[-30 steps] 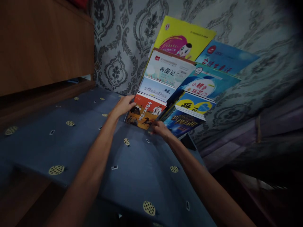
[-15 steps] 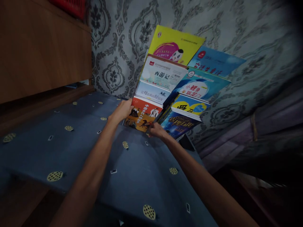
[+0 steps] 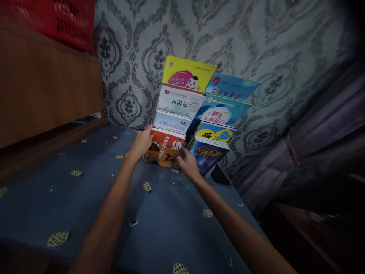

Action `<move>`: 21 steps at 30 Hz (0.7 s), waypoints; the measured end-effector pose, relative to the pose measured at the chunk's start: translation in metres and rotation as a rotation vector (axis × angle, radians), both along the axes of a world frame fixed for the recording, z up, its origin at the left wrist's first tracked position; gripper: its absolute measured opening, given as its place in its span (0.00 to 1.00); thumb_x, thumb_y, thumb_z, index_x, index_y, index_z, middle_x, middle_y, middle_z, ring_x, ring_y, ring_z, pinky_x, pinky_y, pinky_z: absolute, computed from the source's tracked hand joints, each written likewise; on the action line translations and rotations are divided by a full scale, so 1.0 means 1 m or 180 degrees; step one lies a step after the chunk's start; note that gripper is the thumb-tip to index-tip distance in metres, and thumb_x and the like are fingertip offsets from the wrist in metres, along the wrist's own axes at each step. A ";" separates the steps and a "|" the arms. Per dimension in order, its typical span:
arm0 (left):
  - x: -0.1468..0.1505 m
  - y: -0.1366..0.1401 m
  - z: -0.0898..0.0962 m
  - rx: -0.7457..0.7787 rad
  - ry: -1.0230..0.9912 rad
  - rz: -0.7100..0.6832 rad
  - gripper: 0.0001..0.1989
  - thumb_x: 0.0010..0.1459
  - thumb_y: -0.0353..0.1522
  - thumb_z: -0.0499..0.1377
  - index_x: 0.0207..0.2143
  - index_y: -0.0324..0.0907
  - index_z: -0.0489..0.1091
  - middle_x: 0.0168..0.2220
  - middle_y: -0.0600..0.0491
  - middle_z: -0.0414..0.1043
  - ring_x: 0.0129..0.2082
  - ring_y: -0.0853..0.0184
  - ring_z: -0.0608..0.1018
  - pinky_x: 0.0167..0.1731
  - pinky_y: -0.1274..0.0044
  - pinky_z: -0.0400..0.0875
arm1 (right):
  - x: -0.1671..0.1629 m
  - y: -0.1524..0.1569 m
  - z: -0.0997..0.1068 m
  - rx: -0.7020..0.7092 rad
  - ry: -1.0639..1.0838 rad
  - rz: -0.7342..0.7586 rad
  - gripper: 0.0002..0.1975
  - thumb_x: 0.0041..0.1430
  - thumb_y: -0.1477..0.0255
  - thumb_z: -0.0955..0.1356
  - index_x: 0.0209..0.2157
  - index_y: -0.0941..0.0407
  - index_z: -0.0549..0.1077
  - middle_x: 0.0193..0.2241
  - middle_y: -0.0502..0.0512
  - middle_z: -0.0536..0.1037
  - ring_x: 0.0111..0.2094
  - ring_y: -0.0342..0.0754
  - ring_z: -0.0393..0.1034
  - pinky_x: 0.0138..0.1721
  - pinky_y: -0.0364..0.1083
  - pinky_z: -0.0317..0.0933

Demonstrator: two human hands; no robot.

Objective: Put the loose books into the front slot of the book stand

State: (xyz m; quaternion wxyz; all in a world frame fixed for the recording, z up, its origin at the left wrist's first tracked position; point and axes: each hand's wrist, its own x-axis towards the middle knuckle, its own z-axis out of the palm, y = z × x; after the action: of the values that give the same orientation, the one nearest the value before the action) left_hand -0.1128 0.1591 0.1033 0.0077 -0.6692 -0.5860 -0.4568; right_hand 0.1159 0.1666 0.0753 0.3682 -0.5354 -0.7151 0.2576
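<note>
Two columns of books lean upright against the wall. At the front of the left column stands an orange-red book (image 3: 164,147) with figures and horses on its cover. My left hand (image 3: 142,142) is closed on its left edge, the fingertips partly hidden. My right hand (image 3: 188,163) grips its lower right edge with curled fingers. Behind it rise a pale blue book (image 3: 172,122), a white book (image 3: 181,102) and a yellow book (image 3: 189,70). In the right column, a dark blue book (image 3: 205,155) is in front of a yellow-and-blue book (image 3: 216,131) and two blue ones.
A grey-blue cloth (image 3: 159,213) with pineapple prints covers the table. On the left is a wooden cabinet (image 3: 48,87) with a red plastic basket (image 3: 74,23) on top. A black flat object (image 3: 220,176) lies behind the right column. A tied purple curtain (image 3: 273,152) hangs at right.
The view has shifted, so the books appear lower and further left, and more of the red basket shows. Both hands stay at the orange-red book's sides; the right sits slightly higher along its edge.
</note>
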 end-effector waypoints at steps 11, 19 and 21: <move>0.005 0.002 0.004 -0.0088 0.0259 0.0054 0.27 0.61 0.26 0.52 0.64 0.40 0.64 0.42 0.42 0.81 0.46 0.53 0.82 0.50 0.69 0.71 | -0.015 0.009 0.031 0.0206 0.1330 0.0189 0.39 0.52 0.71 0.65 0.67 0.63 0.62 0.45 0.64 0.82 0.24 0.49 0.78 0.25 0.47 0.72; 0.007 0.002 0.002 -0.0236 0.0376 -0.0011 0.32 0.59 0.24 0.53 0.67 0.34 0.58 0.37 0.41 0.81 0.42 0.53 0.83 0.48 0.68 0.73 | -0.017 0.009 0.029 0.0121 0.1349 0.0110 0.42 0.50 0.75 0.64 0.69 0.66 0.58 0.34 0.60 0.83 0.20 0.47 0.76 0.23 0.45 0.71; 0.008 0.001 0.001 -0.0243 0.0283 -0.0021 0.33 0.58 0.24 0.52 0.67 0.33 0.57 0.39 0.39 0.81 0.44 0.52 0.82 0.49 0.67 0.72 | -0.017 0.009 0.029 0.0129 0.1389 0.0138 0.42 0.50 0.75 0.64 0.69 0.65 0.57 0.36 0.61 0.84 0.21 0.47 0.76 0.23 0.45 0.71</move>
State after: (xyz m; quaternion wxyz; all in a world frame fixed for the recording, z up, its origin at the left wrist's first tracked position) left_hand -0.1053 0.1606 0.1042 0.0067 -0.6906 -0.5999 -0.4039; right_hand 0.0986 0.1760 0.1038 0.5193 -0.4439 -0.6349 0.3608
